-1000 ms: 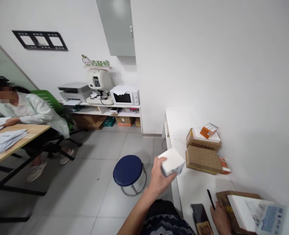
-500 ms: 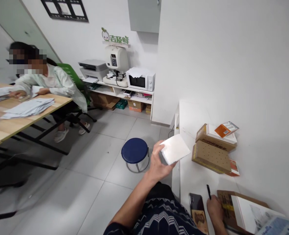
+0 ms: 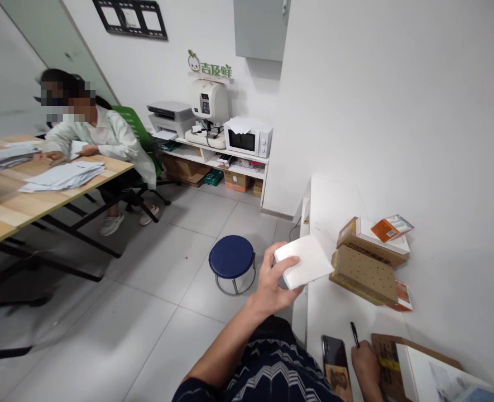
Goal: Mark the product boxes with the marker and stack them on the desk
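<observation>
My left hand (image 3: 272, 282) is raised in front of my body, closed around a thick white square block (image 3: 307, 265) that looks like a stack of paper or tissues. The thumb lies across its top face, and the other fingers wrap its side and underside. My right hand (image 3: 366, 363) rests low on the white table (image 3: 334, 315), closed on a black pen (image 3: 354, 334) that sticks up out of the fist. A dark phone (image 3: 334, 349) with a picture on its lower half lies just left of that hand. Right beside the hand is a cardboard box (image 3: 388, 363).
Along the wall are perforated cardboard boxes (image 3: 364, 273) and an orange-and-white packet (image 3: 391, 228). A blue round stool (image 3: 231, 257) stands on the floor. At a wooden table (image 3: 75, 198) a person (image 3: 108, 134) sits handling papers. A microwave (image 3: 247, 138) stands on the back shelf.
My left thumb has moved from the block's edge onto its top face, and the block has shifted slightly right and down. The view has turned a little left. The pen stays in my right hand.
</observation>
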`<state>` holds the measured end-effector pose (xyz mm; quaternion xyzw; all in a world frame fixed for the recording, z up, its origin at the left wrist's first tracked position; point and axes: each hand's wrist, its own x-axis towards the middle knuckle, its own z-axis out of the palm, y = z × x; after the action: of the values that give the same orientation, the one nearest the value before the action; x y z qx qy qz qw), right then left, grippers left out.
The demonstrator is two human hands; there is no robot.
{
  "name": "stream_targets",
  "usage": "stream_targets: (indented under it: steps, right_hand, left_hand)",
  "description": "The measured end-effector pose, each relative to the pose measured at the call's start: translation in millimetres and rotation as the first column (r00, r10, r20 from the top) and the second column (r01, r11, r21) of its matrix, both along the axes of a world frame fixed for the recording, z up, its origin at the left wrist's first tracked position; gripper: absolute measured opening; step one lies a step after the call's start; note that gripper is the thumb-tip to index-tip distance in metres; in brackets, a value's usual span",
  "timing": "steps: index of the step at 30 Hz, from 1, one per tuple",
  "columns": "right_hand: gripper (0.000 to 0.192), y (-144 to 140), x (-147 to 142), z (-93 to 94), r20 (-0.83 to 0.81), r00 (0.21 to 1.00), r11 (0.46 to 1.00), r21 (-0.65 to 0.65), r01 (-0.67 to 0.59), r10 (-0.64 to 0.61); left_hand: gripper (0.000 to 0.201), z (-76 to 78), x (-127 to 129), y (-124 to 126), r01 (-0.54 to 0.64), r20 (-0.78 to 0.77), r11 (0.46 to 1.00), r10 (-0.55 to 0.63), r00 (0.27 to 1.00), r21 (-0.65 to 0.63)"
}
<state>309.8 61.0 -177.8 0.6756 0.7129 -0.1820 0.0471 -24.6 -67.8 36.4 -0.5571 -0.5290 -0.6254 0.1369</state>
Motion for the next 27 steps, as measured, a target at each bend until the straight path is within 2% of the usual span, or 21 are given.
stream_targets:
  steps: [5, 10, 16, 18, 22, 24, 27]
  right_hand:
    - [0.029, 1.7, -3.9, -0.8, 0.054, 0.998, 0.998, -0.046, 0.039, -0.037]
    - [0.015, 4.4, -6.6, -2.1, 0.111, 0.988, 0.987, -0.107, 0.119, -0.107]
    - [0.02, 0.7, -10.9, 12.1, 0.006, 0.988, 0.986, -0.072, 0.153, -0.153]
    - [0.022, 1.1, -16.0, 22.6, -0.069, 0.985, 0.987, -0.028, 0.157, -0.159]
    - [0.011, 9.3, -32.0, 55.7, -0.243, 0.954, 0.975, 0.092, 0.202, -0.174]
    - [0.019, 15.0, -41.5, 80.0, -0.33, 0.923, 0.957, 0.138, 0.254, -0.197]
    - [0.03, 18.3, -56.5, 127.6, -0.5, 0.846, 0.937, 0.168, 0.306, -0.186]
  left_hand:
    - [0.057, 1.6, 2.5, -1.5, 0.016, -0.008, 0.999, -0.016, 1.0, 0.03]
    - [0.06, 3.7, 4.0, -3.7, 0.058, -0.022, 0.993, -0.057, 0.998, 0.1]
    - [0.069, 3.5, 8.1, -2.6, 0.13, 0.023, 0.982, -0.134, 0.991, 0.138]
    - [0.073, 1.7, 9.3, -1.5, 0.153, 0.051, 0.977, -0.162, 0.986, 0.149]
    - [0.078, -2.0, 11.1, 0.9, 0.157, 0.059, 0.978, -0.166, 0.984, 0.135]
    - [0.081, -2.7, 12.1, 1.4, 0.157, 0.056, 0.981, -0.165, 0.985, 0.118]
    - [0.083, -1.8, 13.8, 0.9, 0.156, 0.027, 0.983, -0.159, 0.987, 0.099]
